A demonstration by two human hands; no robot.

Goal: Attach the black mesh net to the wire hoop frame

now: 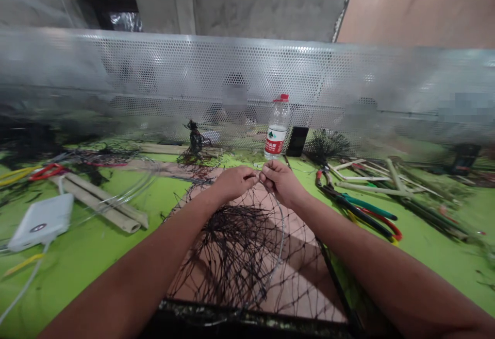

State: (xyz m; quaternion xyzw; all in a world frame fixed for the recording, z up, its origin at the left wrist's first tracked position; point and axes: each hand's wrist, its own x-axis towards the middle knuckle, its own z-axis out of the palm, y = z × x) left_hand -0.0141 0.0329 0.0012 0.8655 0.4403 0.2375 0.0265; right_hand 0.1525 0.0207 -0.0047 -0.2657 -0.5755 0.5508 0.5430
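A black knotted net (297,256) is spread before me, with a dense bunch of loose strands gathered in its middle. My left hand (236,182) and my right hand (282,182) meet at the far edge of the net, fingertips nearly touching. Both are closed in a pinch on the netting; the exact strand between the fingers is too small to make out. A thin pale wire (282,231) curves from beneath my right hand down across the mesh. Under the net lies a pinkish surface (320,282), with a dark frame bar (247,314) along the near side.
Behind my hands stand a water bottle (275,133) and a dark phone (297,141), before a perforated metal screen (162,71). Pliers (348,202) and pale sticks (371,184) lie right. Left are bamboo pieces (104,202), coiled clear line (149,174), red-handled scissors (46,172) and a white device (42,220).
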